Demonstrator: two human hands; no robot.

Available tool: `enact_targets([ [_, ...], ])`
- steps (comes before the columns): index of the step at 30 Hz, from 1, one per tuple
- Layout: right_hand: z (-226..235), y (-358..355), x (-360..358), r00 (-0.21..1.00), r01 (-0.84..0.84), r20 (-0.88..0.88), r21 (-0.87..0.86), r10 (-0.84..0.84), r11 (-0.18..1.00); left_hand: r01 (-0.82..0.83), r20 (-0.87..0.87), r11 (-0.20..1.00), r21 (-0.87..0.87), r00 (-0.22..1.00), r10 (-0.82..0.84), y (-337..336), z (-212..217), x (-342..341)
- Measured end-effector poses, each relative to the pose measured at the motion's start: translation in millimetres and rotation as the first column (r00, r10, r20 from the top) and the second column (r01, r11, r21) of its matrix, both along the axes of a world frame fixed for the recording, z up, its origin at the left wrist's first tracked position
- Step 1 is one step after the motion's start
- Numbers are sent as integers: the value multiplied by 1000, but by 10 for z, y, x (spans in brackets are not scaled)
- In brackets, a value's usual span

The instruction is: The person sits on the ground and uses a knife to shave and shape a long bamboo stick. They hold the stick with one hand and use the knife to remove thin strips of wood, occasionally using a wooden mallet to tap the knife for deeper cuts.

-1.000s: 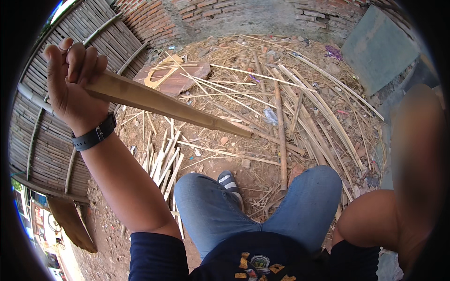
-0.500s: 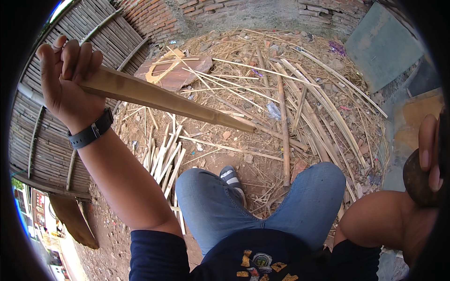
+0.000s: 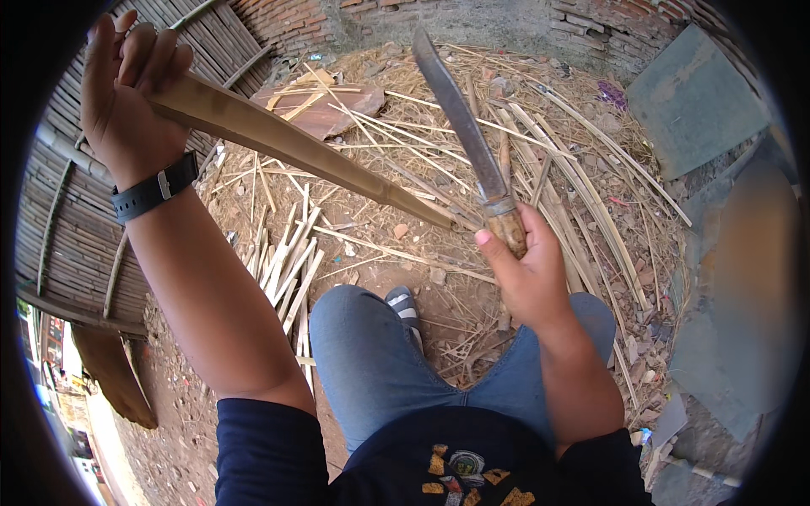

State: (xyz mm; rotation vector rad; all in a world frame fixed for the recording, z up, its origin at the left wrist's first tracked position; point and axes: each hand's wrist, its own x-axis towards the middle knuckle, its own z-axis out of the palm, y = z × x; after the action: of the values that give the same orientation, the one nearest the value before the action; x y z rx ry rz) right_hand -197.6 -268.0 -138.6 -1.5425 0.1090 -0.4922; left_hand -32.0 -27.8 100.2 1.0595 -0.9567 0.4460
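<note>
My left hand (image 3: 139, 101), raised at the upper left, is closed around the upper end of a long split bamboo piece (image 3: 291, 146). The bamboo slants down to the right, its tapering far end in front of my knees. In my right hand (image 3: 537, 277) is a machete (image 3: 460, 110), gripped by its worn wooden handle. Its dark blade points up and away, tilted a little left. The bamboo's lower end comes close to the machete's handle; whether they touch I cannot tell.
Pale split strips (image 3: 291, 261) lie heaped by my left knee. Long bamboo strips (image 3: 582, 202) and poles spread over the littered ground to the right. A reddish-brown board (image 3: 325, 122) lies farther off. A slatted bamboo panel (image 3: 63, 228) stands left, a grey-green sheet (image 3: 696, 101) right, a brick wall (image 3: 287, 25) behind.
My right hand has swung in from the far right edge to the middle, bringing the machete upright into view. My left hand, holding the bamboo, has risen slightly.
</note>
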Motion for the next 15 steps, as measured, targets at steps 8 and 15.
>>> enact_targets([
  [8,-1169,621,420,962,-40,-265,-377,-66,925,-280,-121,948,-150,957,264,-268,-84,37],
  [15,-1003,814,422,986,-122,-148,-360,73,925,-369,-112,918,-142,928,356,-52,21,46],
])
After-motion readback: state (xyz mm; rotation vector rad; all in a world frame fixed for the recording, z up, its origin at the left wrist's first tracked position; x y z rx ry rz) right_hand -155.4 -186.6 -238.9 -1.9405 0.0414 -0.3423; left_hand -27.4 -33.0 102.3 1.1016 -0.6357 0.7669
